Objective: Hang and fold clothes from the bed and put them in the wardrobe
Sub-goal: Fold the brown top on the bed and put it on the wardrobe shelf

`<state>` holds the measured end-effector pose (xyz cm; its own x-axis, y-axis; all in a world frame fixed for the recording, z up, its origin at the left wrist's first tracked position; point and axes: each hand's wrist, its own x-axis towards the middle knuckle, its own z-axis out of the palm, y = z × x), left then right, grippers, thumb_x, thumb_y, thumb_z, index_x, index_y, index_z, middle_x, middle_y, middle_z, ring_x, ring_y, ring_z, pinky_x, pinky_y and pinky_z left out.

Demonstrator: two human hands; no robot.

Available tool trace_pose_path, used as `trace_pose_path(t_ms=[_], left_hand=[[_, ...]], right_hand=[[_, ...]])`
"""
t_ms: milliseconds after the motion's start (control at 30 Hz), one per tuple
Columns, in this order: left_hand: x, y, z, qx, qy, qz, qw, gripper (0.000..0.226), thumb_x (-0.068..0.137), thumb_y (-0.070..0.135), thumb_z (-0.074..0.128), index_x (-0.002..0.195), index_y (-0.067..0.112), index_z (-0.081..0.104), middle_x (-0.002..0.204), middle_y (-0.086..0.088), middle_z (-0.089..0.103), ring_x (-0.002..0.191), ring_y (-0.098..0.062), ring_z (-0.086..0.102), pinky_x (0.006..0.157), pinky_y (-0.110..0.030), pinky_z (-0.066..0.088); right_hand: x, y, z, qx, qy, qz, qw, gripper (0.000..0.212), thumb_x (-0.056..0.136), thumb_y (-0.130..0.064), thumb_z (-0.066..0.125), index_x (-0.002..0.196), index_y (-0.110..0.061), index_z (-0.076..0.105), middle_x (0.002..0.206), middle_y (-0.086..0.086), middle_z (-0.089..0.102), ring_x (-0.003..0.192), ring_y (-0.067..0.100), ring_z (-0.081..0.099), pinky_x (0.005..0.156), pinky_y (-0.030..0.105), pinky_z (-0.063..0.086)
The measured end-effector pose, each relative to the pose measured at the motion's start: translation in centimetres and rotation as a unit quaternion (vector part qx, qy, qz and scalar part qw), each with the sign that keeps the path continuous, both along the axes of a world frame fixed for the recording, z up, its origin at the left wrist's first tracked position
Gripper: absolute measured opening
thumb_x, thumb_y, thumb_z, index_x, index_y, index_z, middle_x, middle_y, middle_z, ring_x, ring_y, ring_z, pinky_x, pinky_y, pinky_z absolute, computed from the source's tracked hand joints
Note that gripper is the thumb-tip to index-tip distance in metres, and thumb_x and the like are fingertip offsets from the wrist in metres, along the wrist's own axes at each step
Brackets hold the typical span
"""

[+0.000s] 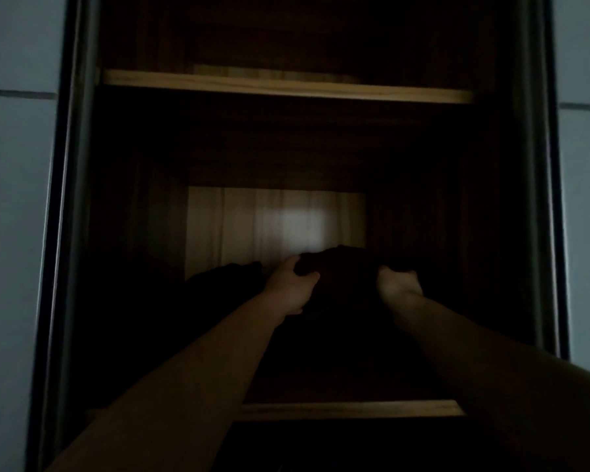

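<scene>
Both my arms reach into a dim wardrobe shelf (355,409). A dark folded garment (344,277) sits deep on that shelf, in front of a pale back panel (273,223). My left hand (292,287) grips the garment's left side, thumb over the top. On its right side my right hand (397,284) holds it with curled fingers. Another dark heap of cloth (225,281) lies just left of my left hand. The light is too low to tell what kind of garment it is.
A second wooden shelf (286,86) runs above. Dark wardrobe frame posts stand at the left (69,199) and right (539,199). Pale door panels (14,199) flank the opening on both sides.
</scene>
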<state>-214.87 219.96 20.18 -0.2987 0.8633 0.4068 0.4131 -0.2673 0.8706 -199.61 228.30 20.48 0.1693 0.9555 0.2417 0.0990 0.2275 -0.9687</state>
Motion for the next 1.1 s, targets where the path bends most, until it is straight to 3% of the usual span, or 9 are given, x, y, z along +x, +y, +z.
trace_pose_path(t_ms=[100, 200, 333, 433, 567, 633, 800, 1000, 1100], left_hand=[[0.3, -1.2, -0.5, 0.021, 0.006, -0.018, 1.000, 0.055, 0.093, 0.028, 0.059, 0.143, 0.030, 0.035, 0.120, 0.009, 0.050, 0.102, -0.011, 0.052, 0.083, -0.024, 0.050], [0.7, -1.9, -1.5, 0.049, 0.040, 0.000, 0.998, 0.064, 0.090, 0.025, 0.062, 0.147, 0.029, 0.031, 0.137, 0.004, 0.049, 0.113, -0.013, 0.052, 0.097, -0.026, 0.044], [2.5, -3.4, -3.5, 0.073, 0.090, 0.028, 0.993, 0.066, 0.091, 0.022, 0.061, 0.148, 0.028, 0.029, 0.143, 0.004, 0.041, 0.115, -0.006, 0.045, 0.088, -0.016, 0.037], [3.9, -4.4, -5.0, 0.079, 0.127, 0.050, 0.987, 0.064, 0.090, 0.023, 0.061, 0.147, 0.029, 0.032, 0.146, 0.003, 0.039, 0.127, -0.011, 0.043, 0.095, -0.017, 0.034], [5.7, -5.8, -6.6, 0.078, 0.171, 0.077, 0.979, 0.062, 0.089, 0.019, 0.060, 0.145, 0.026, 0.036, 0.146, 0.003, 0.040, 0.132, -0.011, 0.039, 0.101, -0.016, 0.027], [6.5, -6.5, -7.1, 0.080, 0.191, 0.098, 0.973, 0.060, 0.088, 0.017, 0.060, 0.144, 0.025, 0.038, 0.144, 0.002, 0.043, 0.132, -0.012, 0.040, 0.104, -0.017, 0.027], [8.3, -8.4, -8.0, 0.080, 0.223, 0.151, 0.960, 0.056, 0.088, 0.015, 0.060, 0.141, 0.023, 0.044, 0.138, 0.002, 0.049, 0.119, -0.003, 0.043, 0.096, -0.013, 0.030], [12.0, -9.4, -9.2, 0.082, 0.208, 0.242, 0.944, 0.054, 0.088, 0.016, 0.062, 0.139, 0.020, 0.047, 0.132, 0.004, 0.054, 0.117, -0.007, 0.050, 0.096, -0.017, 0.036], [15.3, -10.0, -10.5, 0.097, 0.196, 0.265, 0.939, 0.044, 0.088, 0.013, 0.059, 0.132, 0.019, 0.054, 0.121, 0.008, 0.060, 0.110, -0.006, 0.055, 0.090, -0.015, 0.042]], right_hand=[[0.1, -2.2, -0.5, 0.006, -0.061, 0.002, 0.998, 0.068, 0.096, -0.031, 0.049, 0.152, -0.012, 0.016, 0.151, 0.017, 0.026, 0.129, 0.040, 0.039, 0.100, 0.040, 0.040], [0.3, -4.4, -1.5, 0.044, -0.108, 0.019, 0.993, 0.071, 0.094, -0.034, 0.051, 0.152, -0.017, 0.016, 0.154, 0.013, 0.019, 0.131, 0.039, 0.035, 0.106, 0.045, 0.039], [1.0, -6.7, -4.2, 0.174, -0.167, 0.060, 0.969, 0.065, 0.090, -0.027, 0.055, 0.148, -0.015, 0.029, 0.150, 0.009, 0.030, 0.130, 0.029, 0.040, 0.109, 0.042, 0.038], [2.4, -8.4, -5.5, 0.284, -0.257, 0.069, 0.921, 0.063, 0.091, -0.018, 0.054, 0.148, -0.013, 0.029, 0.149, 0.006, 0.032, 0.136, 0.021, 0.034, 0.112, 0.029, 0.030], [4.2, -9.9, -5.8, 0.416, -0.397, 0.072, 0.815, 0.065, 0.091, -0.014, 0.052, 0.150, -0.012, 0.026, 0.151, 0.004, 0.034, 0.136, 0.017, 0.035, 0.110, 0.028, 0.030], [5.0, -10.3, -5.8, 0.441, -0.430, 0.077, 0.784, 0.065, 0.090, -0.016, 0.052, 0.150, -0.013, 0.027, 0.151, 0.004, 0.035, 0.136, 0.019, 0.036, 0.110, 0.030, 0.032], [7.0, -10.9, -5.7, 0.496, -0.459, 0.100, 0.730, 0.062, 0.091, -0.023, 0.049, 0.149, -0.016, 0.029, 0.150, 0.003, 0.036, 0.135, 0.020, 0.037, 0.109, 0.034, 0.033], [10.5, -11.1, -5.9, 0.584, -0.448, 0.160, 0.658, 0.059, 0.091, -0.023, 0.049, 0.147, -0.014, 0.032, 0.145, 0.004, 0.039, 0.132, 0.021, 0.039, 0.109, 0.032, 0.030], [12.4, -11.0, -6.5, 0.609, -0.424, 0.187, 0.644, 0.056, 0.090, -0.021, 0.052, 0.144, -0.012, 0.038, 0.141, 0.006, 0.044, 0.127, 0.023, 0.044, 0.107, 0.035, 0.033]])
